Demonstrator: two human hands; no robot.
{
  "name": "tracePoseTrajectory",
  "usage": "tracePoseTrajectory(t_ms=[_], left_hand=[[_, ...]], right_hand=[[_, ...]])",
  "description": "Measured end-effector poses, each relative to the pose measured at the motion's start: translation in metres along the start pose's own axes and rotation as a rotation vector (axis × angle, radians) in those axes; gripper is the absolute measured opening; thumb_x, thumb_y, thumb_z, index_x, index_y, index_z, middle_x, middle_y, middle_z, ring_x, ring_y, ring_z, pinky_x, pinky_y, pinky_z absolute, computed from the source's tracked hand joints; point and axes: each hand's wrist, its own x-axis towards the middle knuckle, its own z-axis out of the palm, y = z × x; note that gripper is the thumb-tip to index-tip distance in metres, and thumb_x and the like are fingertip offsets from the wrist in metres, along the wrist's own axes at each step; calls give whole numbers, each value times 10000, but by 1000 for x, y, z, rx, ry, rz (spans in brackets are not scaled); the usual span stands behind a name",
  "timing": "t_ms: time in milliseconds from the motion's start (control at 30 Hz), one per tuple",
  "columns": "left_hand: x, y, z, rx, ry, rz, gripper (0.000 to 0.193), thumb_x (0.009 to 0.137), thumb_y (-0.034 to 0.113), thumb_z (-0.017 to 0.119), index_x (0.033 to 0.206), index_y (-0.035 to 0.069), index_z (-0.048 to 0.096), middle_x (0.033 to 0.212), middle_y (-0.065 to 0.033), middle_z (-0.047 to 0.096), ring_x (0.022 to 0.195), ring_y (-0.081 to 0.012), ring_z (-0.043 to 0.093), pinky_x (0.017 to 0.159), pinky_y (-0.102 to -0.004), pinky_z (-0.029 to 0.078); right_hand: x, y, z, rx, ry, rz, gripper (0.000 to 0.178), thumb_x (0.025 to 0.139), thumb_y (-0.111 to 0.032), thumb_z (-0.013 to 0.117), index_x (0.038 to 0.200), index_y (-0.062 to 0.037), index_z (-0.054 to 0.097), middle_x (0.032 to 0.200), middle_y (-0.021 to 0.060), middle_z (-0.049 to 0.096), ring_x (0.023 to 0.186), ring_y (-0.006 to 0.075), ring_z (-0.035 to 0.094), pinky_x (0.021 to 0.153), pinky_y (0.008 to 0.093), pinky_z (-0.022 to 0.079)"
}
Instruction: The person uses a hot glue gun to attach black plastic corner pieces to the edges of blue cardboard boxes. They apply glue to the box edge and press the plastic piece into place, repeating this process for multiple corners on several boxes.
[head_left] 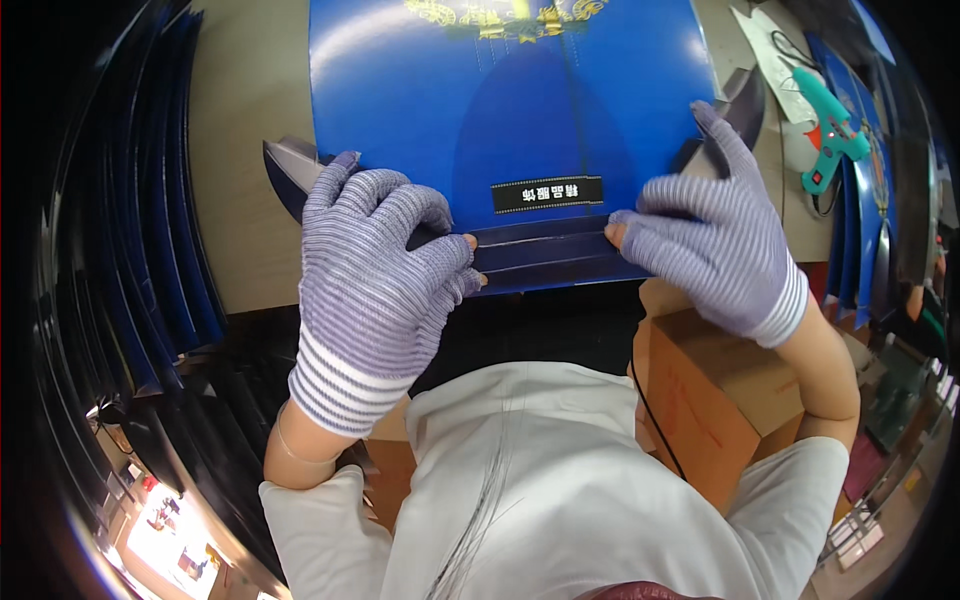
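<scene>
A glossy blue cardboard piece (pixel 390 110) with a gold emblem and a black label lies on the table in front of me. Its near edge is creased into a narrow dark blue strip (pixel 550 255). Dark folded flaps stick out at the left (pixel 285 180) and right (pixel 745 105). My left hand (pixel 375 250), in a purple-and-white striped glove, curls over the near left corner, its bare thumb tip at the strip. At the near right corner, my right hand (pixel 720 225), gloved alike, has its thumb on the strip and a finger stretched along the side.
Beyond the right flap, a teal glue gun (pixel 825 130) lies on the table (pixel 240 110). Several blue cardboard pieces (pixel 170 180) stand stacked at the left, with more (pixel 850 240) at the right. Below the table edge is a brown cardboard box (pixel 710 390).
</scene>
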Motion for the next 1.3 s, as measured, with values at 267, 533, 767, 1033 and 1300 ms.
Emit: tracePoseTrajectory(t_ms=[267,533,767,1033,1300], left_hand=[[-13,-23,-19,-106,65,78,378,676,73,792,1047,91,721,1082,-84,695,1208,-334,586,1178,-565,262],[0,-28,-32,115,55,122,290,610,-15,788,873,104,755,978,-77,646,1003,-290,583,941,-428,465],[14,-28,-27,86,53,108,256,668,-63,763,900,46,754,929,-112,601,895,-267,578,744,-346,529],[2,-26,-8,-270,193,-145,369,785,44,768,1139,22,666,956,-133,642,873,-272,634,828,-365,551],[23,-8,19,-94,280,-423,638,781,197,790,1304,-62,532,1130,-250,632,1048,-385,633,923,-437,513]], right_hand=[[-36,22,-21,-242,32,51,371,690,-176,768,1056,-162,709,1044,-28,729,1136,220,611,1122,619,353],[-8,28,-29,-217,-45,-93,227,695,-125,684,922,-126,691,907,22,693,1013,270,619,1096,601,387],[29,29,-13,-315,87,-126,169,660,-139,702,826,-168,704,1018,18,660,1048,279,593,1001,469,474],[22,14,-6,-144,53,215,340,833,-116,707,1168,-167,694,1136,82,662,1089,278,606,945,356,525],[20,-20,27,162,270,706,634,838,-194,737,1424,-111,509,947,168,707,798,319,692,733,397,554]])
